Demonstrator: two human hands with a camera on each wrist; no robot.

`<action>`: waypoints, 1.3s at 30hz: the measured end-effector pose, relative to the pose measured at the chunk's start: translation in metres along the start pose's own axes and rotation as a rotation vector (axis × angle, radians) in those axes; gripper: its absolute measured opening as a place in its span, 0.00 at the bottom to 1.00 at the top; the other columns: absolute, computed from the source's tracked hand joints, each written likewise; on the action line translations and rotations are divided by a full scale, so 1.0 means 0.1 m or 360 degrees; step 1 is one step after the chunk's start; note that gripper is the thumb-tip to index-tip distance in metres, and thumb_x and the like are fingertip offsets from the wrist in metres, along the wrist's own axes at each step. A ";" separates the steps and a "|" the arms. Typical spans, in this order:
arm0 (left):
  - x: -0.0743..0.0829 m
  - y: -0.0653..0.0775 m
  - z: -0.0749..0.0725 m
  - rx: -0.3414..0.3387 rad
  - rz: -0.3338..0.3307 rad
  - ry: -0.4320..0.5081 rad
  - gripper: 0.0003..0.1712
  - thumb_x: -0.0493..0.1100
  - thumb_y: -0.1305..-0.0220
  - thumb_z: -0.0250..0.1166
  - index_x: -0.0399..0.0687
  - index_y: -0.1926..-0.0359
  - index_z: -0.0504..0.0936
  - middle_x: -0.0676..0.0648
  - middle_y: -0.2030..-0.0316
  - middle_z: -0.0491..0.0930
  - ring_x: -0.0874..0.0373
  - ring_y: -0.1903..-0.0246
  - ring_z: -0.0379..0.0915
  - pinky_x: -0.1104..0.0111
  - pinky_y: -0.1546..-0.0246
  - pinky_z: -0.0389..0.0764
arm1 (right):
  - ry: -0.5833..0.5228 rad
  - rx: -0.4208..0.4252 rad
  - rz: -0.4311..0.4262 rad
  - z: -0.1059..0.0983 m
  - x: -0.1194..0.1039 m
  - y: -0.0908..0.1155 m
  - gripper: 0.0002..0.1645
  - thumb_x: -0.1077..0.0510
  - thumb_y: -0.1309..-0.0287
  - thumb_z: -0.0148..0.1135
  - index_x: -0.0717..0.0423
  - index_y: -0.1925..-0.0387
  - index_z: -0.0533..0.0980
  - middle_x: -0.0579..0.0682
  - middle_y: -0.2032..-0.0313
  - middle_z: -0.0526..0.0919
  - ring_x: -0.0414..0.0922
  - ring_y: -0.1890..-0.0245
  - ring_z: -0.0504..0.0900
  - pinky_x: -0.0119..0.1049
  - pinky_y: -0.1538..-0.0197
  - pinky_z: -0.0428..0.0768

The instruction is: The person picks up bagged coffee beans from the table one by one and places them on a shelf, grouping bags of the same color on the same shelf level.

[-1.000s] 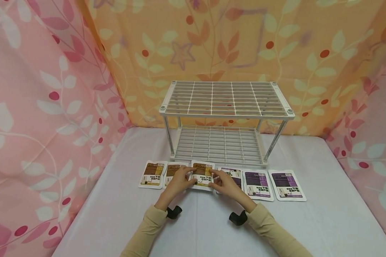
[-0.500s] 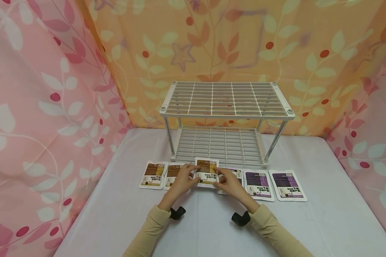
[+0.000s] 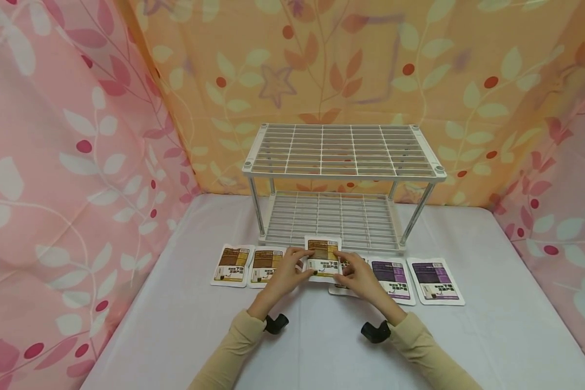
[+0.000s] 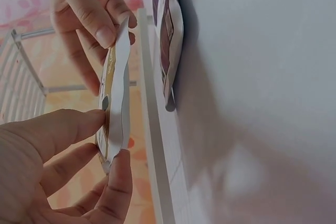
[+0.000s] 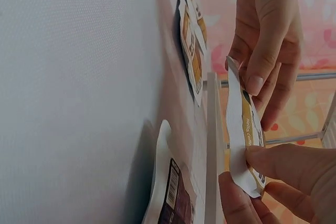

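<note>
Both hands pinch one white pouch with a brown and gold label (image 3: 323, 259) by its two sides. In the head view the left hand (image 3: 288, 271) has the left edge and the right hand (image 3: 359, 275) the right edge. Each wrist view shows thumb on the label side and fingers behind, with the pouch raised above the tabletop. Two more brown-label pouches (image 3: 231, 265) lie left of the hands. To the right lie purple-label pouches (image 3: 436, 280), one of them (image 3: 343, 288) partly hidden by the right hand.
A white two-tier wire rack (image 3: 343, 150) with metal posts stands just behind the pouches; its lower shelf (image 3: 329, 219) sits close to the table. White cloth covers the table (image 3: 317, 346). Patterned curtains (image 3: 322, 65) enclose the back and sides.
The held pouch and both hands have shifted right and slightly toward the rack, rising off the table. More of the second brown-label pouch shows now, and the nearest purple-label pouch is more covered.
</note>
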State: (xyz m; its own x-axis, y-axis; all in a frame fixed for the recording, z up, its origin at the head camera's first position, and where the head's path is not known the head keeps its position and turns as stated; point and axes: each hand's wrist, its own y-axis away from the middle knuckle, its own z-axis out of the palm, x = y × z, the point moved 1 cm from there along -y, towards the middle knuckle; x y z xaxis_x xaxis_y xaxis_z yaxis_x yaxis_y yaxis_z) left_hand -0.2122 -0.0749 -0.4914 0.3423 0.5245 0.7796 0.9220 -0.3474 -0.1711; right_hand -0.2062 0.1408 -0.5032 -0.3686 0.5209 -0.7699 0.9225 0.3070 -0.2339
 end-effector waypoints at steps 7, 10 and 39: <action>0.06 -0.05 0.07 0.0027 0.0029 -0.0038 0.28 0.40 0.43 0.66 0.47 0.40 0.72 0.41 0.44 0.66 0.56 0.62 0.72 0.76 0.67 0.77 | -0.0042 -0.0005 0.0045 -0.11 0.00 0.04 0.37 0.66 0.52 0.67 0.59 0.38 0.66 0.60 0.52 0.72 0.45 0.66 0.80 0.28 0.66 0.81; 0.09 -0.07 0.10 0.0022 0.0022 -0.0029 0.28 0.40 0.43 0.66 0.48 0.40 0.72 0.41 0.44 0.66 0.57 0.63 0.71 0.77 0.67 0.76 | -0.0076 -0.0003 0.0062 -0.15 0.00 0.06 0.37 0.66 0.52 0.67 0.58 0.38 0.66 0.60 0.52 0.71 0.45 0.65 0.80 0.28 0.65 0.81; 0.52 -0.25 0.16 0.0219 0.0222 0.0005 0.29 0.38 0.45 0.68 0.48 0.41 0.73 0.42 0.44 0.66 0.57 0.63 0.71 0.70 0.63 0.79 | 0.0119 0.0242 -0.0100 -0.58 -0.17 0.10 0.37 0.66 0.51 0.68 0.60 0.38 0.66 0.61 0.54 0.73 0.50 0.64 0.79 0.34 0.67 0.82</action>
State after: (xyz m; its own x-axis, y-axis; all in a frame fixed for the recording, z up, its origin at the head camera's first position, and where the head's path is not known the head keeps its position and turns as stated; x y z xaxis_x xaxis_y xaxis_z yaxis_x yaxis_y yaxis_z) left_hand -0.2145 -0.0265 -0.4557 0.4679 0.4762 0.7445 0.8818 -0.3070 -0.3579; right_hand -0.1976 0.1813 -0.4580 -0.4286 0.5641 -0.7057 0.9018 0.2199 -0.3720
